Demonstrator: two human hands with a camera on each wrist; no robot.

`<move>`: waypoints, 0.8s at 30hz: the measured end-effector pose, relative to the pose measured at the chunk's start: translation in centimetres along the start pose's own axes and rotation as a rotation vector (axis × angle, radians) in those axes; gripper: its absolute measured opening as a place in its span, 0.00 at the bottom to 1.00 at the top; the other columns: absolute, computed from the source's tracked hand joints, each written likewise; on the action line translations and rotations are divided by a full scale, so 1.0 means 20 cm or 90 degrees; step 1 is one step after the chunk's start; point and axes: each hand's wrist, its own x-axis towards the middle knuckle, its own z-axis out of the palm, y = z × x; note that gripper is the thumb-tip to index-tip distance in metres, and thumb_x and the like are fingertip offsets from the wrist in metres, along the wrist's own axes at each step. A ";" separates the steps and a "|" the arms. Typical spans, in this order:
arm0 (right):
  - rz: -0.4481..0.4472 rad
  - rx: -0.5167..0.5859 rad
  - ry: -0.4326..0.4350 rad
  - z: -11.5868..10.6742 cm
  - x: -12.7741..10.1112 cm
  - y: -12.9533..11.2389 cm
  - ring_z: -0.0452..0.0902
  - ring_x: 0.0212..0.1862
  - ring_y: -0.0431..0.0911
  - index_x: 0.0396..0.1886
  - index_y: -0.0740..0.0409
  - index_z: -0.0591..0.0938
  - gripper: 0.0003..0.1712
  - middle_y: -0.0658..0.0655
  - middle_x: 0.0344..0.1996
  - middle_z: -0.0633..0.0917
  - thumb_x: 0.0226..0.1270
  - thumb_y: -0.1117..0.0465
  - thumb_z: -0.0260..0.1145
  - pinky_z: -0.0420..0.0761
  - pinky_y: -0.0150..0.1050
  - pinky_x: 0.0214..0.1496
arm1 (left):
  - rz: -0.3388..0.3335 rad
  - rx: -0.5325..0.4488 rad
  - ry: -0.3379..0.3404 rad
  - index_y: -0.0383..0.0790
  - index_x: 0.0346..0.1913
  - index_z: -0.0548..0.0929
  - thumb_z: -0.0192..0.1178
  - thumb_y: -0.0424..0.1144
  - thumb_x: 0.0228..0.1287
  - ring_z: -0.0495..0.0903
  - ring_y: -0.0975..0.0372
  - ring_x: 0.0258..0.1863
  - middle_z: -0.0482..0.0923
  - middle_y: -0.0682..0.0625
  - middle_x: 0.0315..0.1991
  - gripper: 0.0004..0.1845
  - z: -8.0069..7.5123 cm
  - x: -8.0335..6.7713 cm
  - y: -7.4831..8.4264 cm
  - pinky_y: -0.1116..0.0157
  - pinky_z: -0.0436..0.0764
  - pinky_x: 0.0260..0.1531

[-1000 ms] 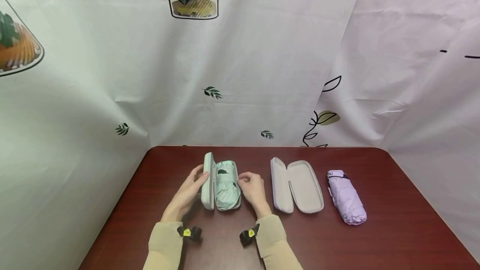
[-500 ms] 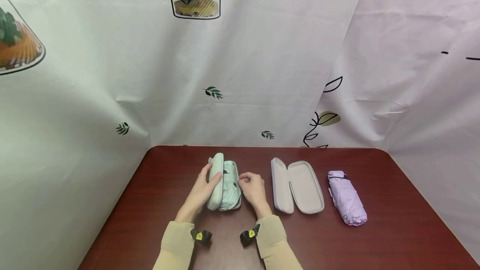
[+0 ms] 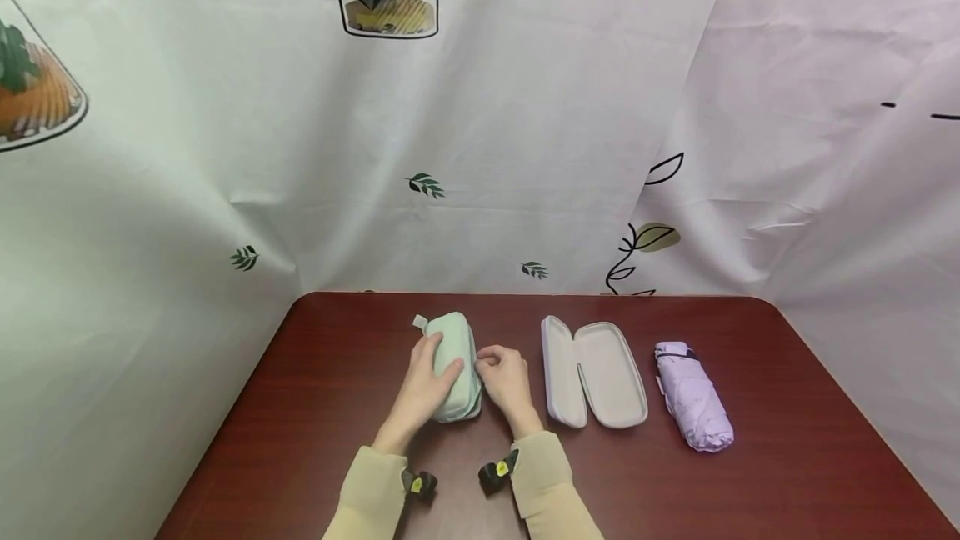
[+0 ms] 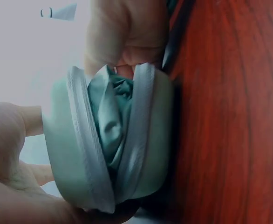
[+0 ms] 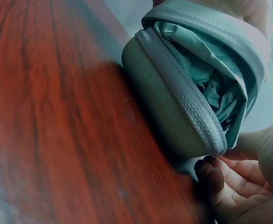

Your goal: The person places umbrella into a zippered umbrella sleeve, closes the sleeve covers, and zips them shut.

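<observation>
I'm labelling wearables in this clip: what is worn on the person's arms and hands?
Both arms wear long beige sleeves, the left sleeve and right sleeve reaching the wrists. A small black device with a yellow mark is strapped at each wrist: left wrist device, right wrist device. The left hand and right hand are bare: no gloves or rings show.

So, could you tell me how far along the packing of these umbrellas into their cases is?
Done: the green umbrella lies inside the green case. In hand: the left hand presses the lid down while the right hand touches the case's side; fabric bulges through the unclosed gap. Left: closing it, then the purple umbrella, which lies beside the open purple case.
</observation>
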 end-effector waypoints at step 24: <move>-0.010 0.008 -0.003 0.00 0.00 0.00 0.80 0.28 0.41 0.34 0.59 0.87 0.06 0.50 0.24 0.86 0.56 0.68 0.67 0.78 0.40 0.36 | 0.018 0.081 0.062 0.37 0.67 0.69 0.62 0.43 0.64 0.54 0.40 0.70 0.48 0.33 0.74 0.30 0.11 -0.04 0.04 0.37 0.64 0.57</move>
